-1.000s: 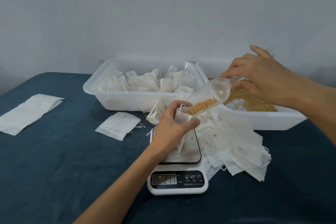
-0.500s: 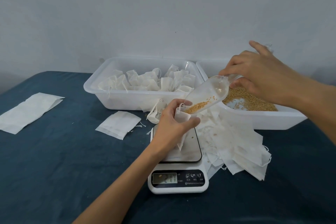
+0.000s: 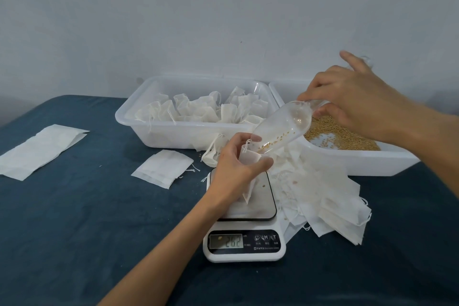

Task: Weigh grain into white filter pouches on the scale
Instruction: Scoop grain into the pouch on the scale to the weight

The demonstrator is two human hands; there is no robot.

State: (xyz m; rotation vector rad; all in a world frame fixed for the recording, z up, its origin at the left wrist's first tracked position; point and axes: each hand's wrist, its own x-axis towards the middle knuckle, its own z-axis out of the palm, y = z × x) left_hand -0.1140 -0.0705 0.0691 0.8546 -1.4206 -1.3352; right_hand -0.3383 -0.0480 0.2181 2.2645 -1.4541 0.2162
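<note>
Pouch (image 3: pixel 249 159) fabric looks thin, limp and nearly weightless, so it should sag or fold shut unless its mouth is held open at the rim beside the drawstring; a grip lower down would likely crumple it and spill the grain (image 3: pixel 344 135). It stands on the scale (image 3: pixel 244 216) platform, mouth up, with the left hand (image 3: pixel 234 171) wrapped round its upper part, thumb on the near side and fingers curled behind, the forearm reaching in from the lower left over the counter (image 3: pixel 74 218). The right hand (image 3: pixel 347 97) comes in from the right above the grain tub (image 3: pixel 360 161), thumb and fingers pinching the handle of a clear plastic scoop (image 3: pixel 280 129), index finger stretched out. The scoop, rigid and light, tilts steeply down, lip at the pouch mouth, only a few grains left in it.
</note>
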